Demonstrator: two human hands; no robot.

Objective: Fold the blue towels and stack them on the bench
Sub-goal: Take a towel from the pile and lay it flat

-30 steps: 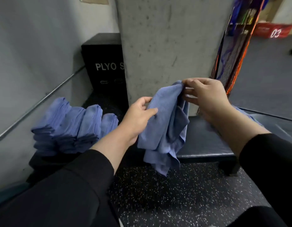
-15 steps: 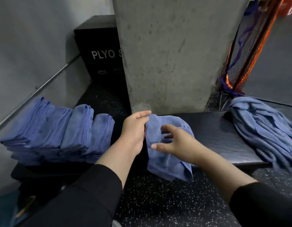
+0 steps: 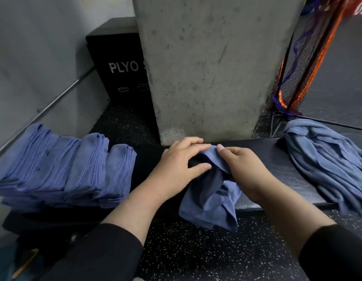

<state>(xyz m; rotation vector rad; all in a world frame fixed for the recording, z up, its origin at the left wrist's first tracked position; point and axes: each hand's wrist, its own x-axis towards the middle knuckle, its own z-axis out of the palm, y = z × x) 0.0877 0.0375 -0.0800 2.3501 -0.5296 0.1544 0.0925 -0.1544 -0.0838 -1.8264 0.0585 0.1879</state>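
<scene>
A: From the head view, where is the towel being worked on?

B: The blue towel [image 3: 211, 201] lies crumpled over the front edge of the dark table [image 3: 277, 171], its lower part hanging toward the speckled floor [image 3: 206, 256].

A: And the hands?

B: Close together on its upper end. The left hand [image 3: 180, 167] lies over the cloth with fingers fairly straight, thumb alongside a fold; whether it pinches the cloth, I cannot tell. The right hand [image 3: 243, 165] has its fingers curled, pinching the towel's top edge.

A: Other towels?

B: To the left, the folded towels [image 3: 62, 167] stand in several neat stacks side by side, well apart from the hands. To the right, a loose heap of unfolded towels [image 3: 330, 159] lies on the table, spilling over its front.

A: What stands behind?

B: A concrete pillar [image 3: 206, 63] just beyond the table, a black box [image 3: 117, 63] marked "PLYO" left of it, and orange and dark netting [image 3: 293, 82] on the right.
</scene>
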